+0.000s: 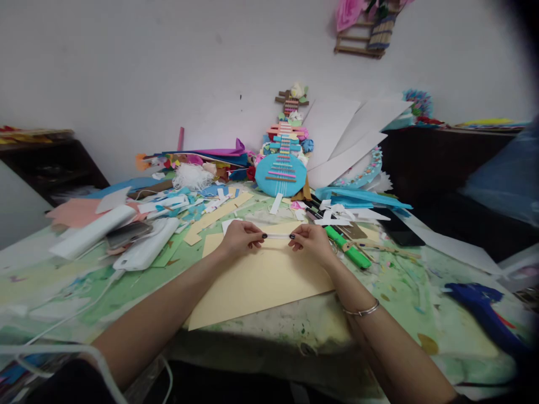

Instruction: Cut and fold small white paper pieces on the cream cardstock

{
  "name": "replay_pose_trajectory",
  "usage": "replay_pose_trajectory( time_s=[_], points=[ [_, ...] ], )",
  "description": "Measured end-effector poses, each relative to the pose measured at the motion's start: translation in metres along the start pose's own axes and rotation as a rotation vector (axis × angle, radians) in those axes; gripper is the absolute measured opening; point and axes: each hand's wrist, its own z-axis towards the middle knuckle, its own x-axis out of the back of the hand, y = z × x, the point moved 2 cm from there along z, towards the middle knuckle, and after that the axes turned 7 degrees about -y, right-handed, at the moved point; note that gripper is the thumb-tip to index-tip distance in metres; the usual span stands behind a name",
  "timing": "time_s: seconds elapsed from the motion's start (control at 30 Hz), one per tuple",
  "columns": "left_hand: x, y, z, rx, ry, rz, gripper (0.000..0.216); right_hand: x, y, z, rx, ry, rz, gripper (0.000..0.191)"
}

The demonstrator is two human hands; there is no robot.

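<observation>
My left hand [240, 238] and my right hand [310, 241] each pinch one end of a thin white paper strip [277, 236], held level just above a large tan paper sheet [261, 280] on the paint-stained table [396, 280]. Both hands have their fingers closed on the strip. A silver bangle [362, 310] sits on my right wrist. A green marker [349, 249] lies just right of my right hand.
A blue paper guitar model [281, 168] leans on the wall behind. Coloured paper scraps [197, 196] and white sheets [349, 140] crowd the back. A white charger and phone [135, 238] lie left; a blue glue gun [480, 308] lies right.
</observation>
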Motion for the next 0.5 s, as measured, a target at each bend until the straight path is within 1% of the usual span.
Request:
replay_pose_trajectory(
  time_s=[0.07, 0.27, 0.5],
  points=[
    [0.001, -0.001, 0.001, -0.009, 0.016, 0.006, 0.019, 0.001, 0.001, 0.000, -0.003, 0.014, -0.020, 0.006],
    [0.001, -0.003, 0.003, -0.004, -0.017, -0.060, 0.017, 0.003, 0.003, 0.003, 0.023, 0.029, -0.095, 0.007],
    [0.002, -0.013, 0.010, 0.021, -0.021, -0.142, 0.018, 0.005, 0.005, 0.005, 0.045, 0.053, -0.146, 0.009]
  ],
)
